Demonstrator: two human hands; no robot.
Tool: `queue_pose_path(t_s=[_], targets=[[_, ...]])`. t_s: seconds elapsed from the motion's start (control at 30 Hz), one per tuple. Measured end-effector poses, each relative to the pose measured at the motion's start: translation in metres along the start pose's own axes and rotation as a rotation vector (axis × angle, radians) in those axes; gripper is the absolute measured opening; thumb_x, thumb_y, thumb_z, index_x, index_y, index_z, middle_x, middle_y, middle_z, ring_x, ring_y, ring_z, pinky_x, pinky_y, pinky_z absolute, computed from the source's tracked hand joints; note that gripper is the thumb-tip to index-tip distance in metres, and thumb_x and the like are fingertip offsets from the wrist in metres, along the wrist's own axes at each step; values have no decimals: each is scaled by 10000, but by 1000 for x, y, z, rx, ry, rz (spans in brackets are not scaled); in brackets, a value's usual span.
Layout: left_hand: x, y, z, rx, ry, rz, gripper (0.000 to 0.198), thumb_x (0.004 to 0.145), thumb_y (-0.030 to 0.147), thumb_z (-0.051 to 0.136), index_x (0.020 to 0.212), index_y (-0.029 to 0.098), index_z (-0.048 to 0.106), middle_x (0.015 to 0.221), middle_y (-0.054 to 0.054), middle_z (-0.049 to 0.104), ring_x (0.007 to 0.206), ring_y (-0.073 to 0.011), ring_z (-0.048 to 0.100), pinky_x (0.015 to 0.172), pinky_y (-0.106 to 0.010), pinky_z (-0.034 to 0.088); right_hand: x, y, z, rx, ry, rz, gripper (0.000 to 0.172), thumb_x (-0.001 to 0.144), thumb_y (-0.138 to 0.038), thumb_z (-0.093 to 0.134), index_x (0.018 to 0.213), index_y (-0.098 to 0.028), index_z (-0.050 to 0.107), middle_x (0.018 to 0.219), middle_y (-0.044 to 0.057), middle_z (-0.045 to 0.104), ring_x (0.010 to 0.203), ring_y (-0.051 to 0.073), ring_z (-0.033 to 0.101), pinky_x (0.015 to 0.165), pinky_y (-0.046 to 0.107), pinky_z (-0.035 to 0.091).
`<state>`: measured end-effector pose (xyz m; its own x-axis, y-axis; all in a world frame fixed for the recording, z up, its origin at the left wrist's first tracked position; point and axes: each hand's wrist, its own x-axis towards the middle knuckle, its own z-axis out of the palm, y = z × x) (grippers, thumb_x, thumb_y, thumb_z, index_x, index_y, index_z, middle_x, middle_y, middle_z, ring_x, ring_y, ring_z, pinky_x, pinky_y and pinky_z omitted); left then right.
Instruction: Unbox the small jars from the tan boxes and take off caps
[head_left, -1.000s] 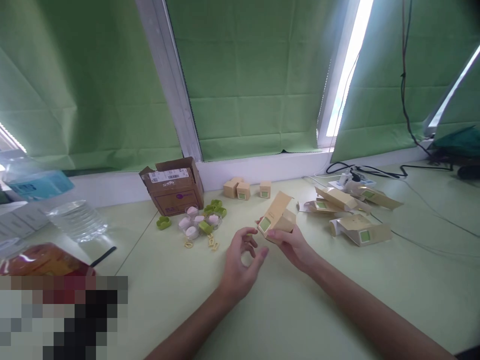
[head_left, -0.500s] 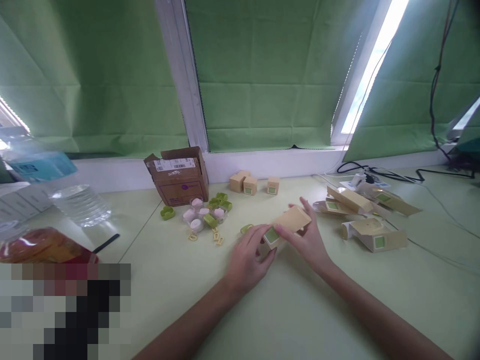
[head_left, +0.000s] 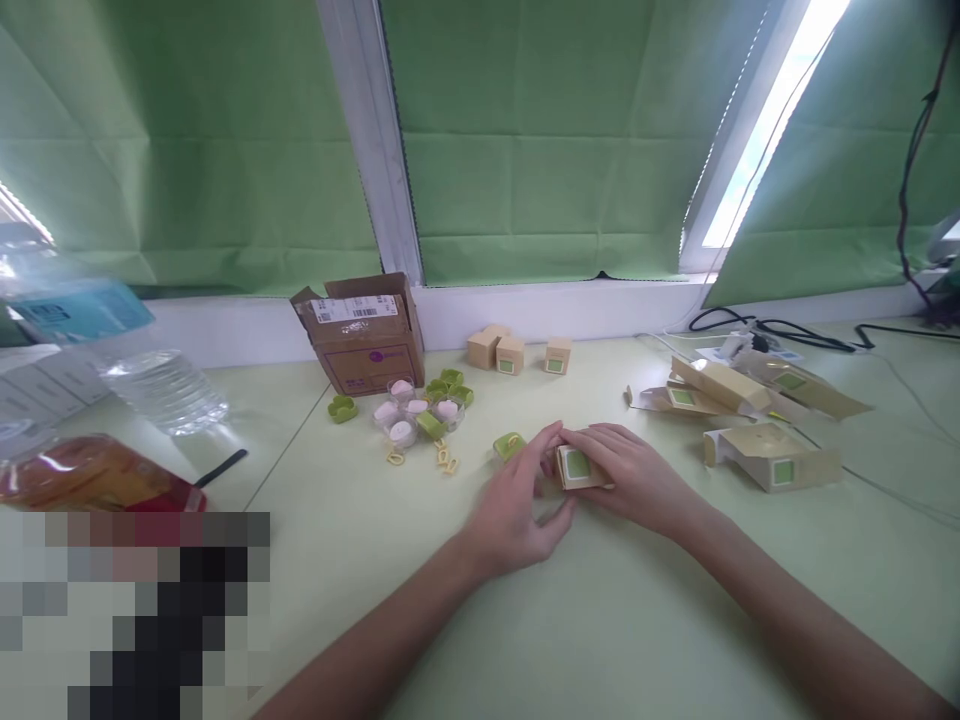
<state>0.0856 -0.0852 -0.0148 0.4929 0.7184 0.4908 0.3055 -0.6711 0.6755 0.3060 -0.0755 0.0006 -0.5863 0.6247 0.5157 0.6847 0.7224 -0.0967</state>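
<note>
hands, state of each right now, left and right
Left hand: closed on the left end of the small tan box.
Right hand: closed over the small tan box from the right.

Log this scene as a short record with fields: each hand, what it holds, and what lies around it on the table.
left hand: fingers and thumb grip the left end of the small tan box
right hand: lies over the same box from the right
box: green label faces the camera, low on the table
nearest: green lid, just left of the box
further left: clear cups with pink filling, open cardboard carton
behind: three closed tan boxes by the sill
right: unfolded tan cartons
far left: water bottle
</note>
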Motion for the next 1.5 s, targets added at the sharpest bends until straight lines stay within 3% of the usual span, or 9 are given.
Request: queue_pose_path(t_s=[0.1,0.23,0.37,0.47,0.6,0.97,1.23,1.37,1.5], targets=[[2,1,-1,-122,72,-71,681,921,251,612,1534,272,316,1388,-144,578,977,-209,645,736,-333,600,1,-3,0,17,60,8,512,949,-303,664,1418,-227,472,1267,119,705,1124,298,679,944,484,562],[5,0,-1,-272,163,-261,432,964,280,541,1389,217,499,1084,-100,634,818,-165,659,586,-253,574,4,-8,-2,24,125,-19,375,945,-251,664,1300,-232,543,1223,106,726,1099,285,690,935,464,555],[6,2,-3,-241,163,-152,330,931,236,580,1259,204,600,1123,-99,654,899,-170,650,650,-243,602,6,-11,-1,18,162,-48,345,940,-235,670,1269,-228,564,1215,100,737,1099,275,694,968,465,536],[5,6,-2,-165,148,-76,337,902,211,608,1239,214,605,1268,-107,645,894,-161,628,614,-227,600,6,-11,1,9,192,-83,344,943,-241,669,1272,-228,571,1222,92,740,1115,262,697,984,460,531],[4,7,0,-134,174,-97,363,886,197,609,1248,216,596,1346,-115,618,862,-145,634,600,-225,608,7,-11,2,0,215,-105,387,917,-166,652,1291,-222,571,1241,93,736,1142,253,695,1002,459,524],[2,13,5,-293,111,-270,438,883,202,621,1297,229,478,1145,-70,697,780,-124,689,664,-234,598,4,-10,-3,-134,187,-255,468,904,-48,566,1345,-205,564,1294,82,722,1211,239,665,1082,471,460],[-1,1,3,-96,76,-272,581,831,84,555,1377,252,448,873,-13,697,618,-135,604,571,-245,479,6,-12,-5,-144,152,-233,397,953,-80,533,1326,-208,579,1292,88,721,1213,241,662,1044,441,474],[-3,-1,0,-166,68,-251,495,869,86,489,1338,245,488,854,-15,683,651,-142,605,584,-246,478,5,-3,-17,-63,108,-179,381,978,-198,579,1355,-245,550,1308,96,706,1209,267,659,1001,454,501],[-2,2,1,-70,145,-217,170,954,227,517,1118,229,563,869,-19,642,658,-135,563,583,-251,474,3,-2,-20,67,98,-87,411,965,-300,627,1363,-258,532,1258,107,716,1132,280,684,951,460,539]])
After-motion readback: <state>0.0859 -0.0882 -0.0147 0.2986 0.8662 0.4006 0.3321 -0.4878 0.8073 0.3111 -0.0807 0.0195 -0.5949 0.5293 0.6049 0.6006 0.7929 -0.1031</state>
